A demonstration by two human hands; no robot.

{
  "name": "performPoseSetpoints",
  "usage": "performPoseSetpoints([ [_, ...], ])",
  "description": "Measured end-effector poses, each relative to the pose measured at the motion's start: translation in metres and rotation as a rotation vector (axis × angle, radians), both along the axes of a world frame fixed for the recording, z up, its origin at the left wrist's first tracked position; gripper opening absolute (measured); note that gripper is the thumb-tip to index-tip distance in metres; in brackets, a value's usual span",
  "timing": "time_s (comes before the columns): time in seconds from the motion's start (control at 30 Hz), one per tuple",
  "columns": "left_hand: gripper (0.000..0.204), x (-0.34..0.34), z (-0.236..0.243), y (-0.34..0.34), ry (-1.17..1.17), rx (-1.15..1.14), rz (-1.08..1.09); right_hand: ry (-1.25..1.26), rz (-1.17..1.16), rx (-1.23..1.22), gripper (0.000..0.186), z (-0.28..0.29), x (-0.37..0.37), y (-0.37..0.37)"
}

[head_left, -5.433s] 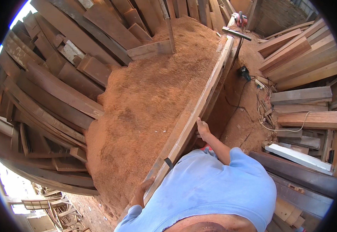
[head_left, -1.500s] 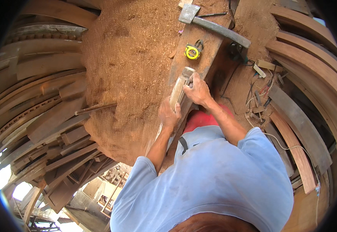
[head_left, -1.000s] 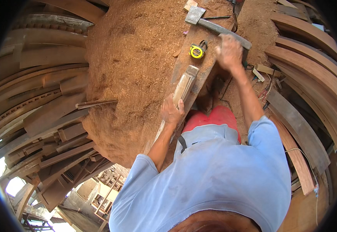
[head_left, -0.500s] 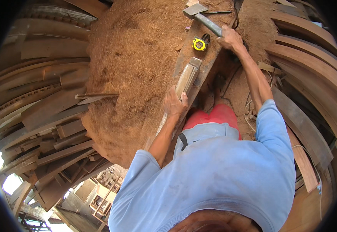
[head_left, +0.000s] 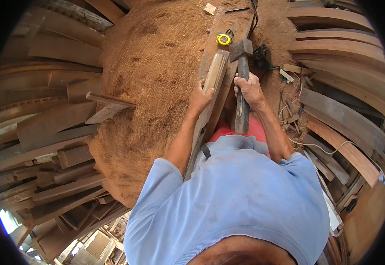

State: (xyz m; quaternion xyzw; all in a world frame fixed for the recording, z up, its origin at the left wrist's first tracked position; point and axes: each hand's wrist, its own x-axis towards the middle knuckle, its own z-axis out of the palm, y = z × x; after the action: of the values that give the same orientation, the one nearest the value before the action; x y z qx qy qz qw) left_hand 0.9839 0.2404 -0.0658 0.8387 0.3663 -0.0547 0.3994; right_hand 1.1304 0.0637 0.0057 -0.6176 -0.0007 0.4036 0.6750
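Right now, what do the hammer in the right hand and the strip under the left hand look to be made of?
Hammer: dark, dull head that looks like metal; long handle probably wood, darkened with use. Strip: pale bare wood, unfinished, with lengthwise grain showing. It lies on a longer brown plank, also raw timber.

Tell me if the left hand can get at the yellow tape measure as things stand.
Probably not without letting go: the left hand is closed on the pale wood strip, and the tape measure lies farther up the plank, past the strip's far end. Nothing covers the tape itself; the hammer passes beside it.
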Motion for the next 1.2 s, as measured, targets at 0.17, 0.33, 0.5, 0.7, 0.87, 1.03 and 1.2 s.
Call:
performPoseSetpoints([
  [0.17, 0.068, -0.085, 0.013, 0.019, -0.054, -0.203, -0.037, 0.022, -0.155, 0.022, 0.014, 0.025, -0.067, -0.001],
  [0.33, 0.077, -0.162, 0.026, -0.019, -0.059, -0.029, -0.204, -0.016, -0.188, -0.001, 0.014, 0.019, -0.110, 0.017],
  [0.5, 0.073, -0.170, 0.008, -0.032, -0.113, 0.055, -0.138, -0.022, -0.182, -0.041, 0.014, 0.012, -0.135, 0.035],
  [0.7, 0.072, -0.169, 0.023, -0.033, -0.033, 0.108, -0.154, -0.015, -0.182, -0.053, 0.010, 0.005, -0.151, 0.039],
  [0.87, 0.073, -0.174, 0.010, -0.023, -0.201, 0.025, -0.184, -0.111, -0.085, -0.158, 0.012, -0.002, -0.156, 0.053],
  [1.03, 0.075, -0.175, 0.003, -0.018, -0.245, -0.026, -0.221, -0.096, -0.091, -0.102, 0.018, -0.015, -0.155, 0.058],
  [1.2, 0.078, -0.179, -0.003, -0.017, -0.253, -0.004, -0.230, -0.296, 0.079, -0.220, 0.019, -0.010, -0.139, 0.030],
])
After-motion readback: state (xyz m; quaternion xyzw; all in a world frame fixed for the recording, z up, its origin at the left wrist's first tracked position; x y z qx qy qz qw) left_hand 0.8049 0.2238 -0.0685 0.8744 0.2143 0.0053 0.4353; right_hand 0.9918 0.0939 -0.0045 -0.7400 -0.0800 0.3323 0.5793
